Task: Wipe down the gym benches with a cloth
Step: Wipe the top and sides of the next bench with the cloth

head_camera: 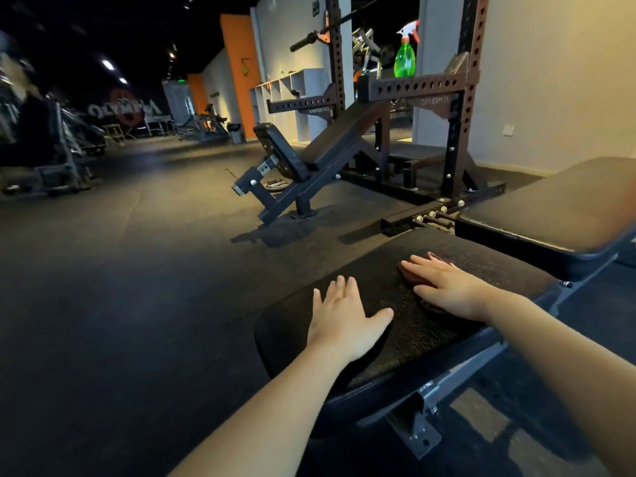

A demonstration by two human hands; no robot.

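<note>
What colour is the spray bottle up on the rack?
The spray bottle is bright green, seen in the head view.

Your right hand (444, 287) lies flat over the cloth (407, 274), so only a dark reddish edge shows past your fingers (423, 266), with another scrap by your wrist; you cannot tell its full shape. Your forearms (275, 407) run out at the bottom edge, and the right one also runs out at the right edge. The back pad (550, 208) is cut off by the right edge, and the bench frame (423, 428) drops out of the bottom. The rack (454, 132) uprights are cropped at the top, and the barbell (309, 37) passes behind one of them. The machines (51, 142) at far left are blurred and the wall lettering (124, 110) is unreadable. The spray bottle (405, 56) is too small to tell how full it is.
</note>
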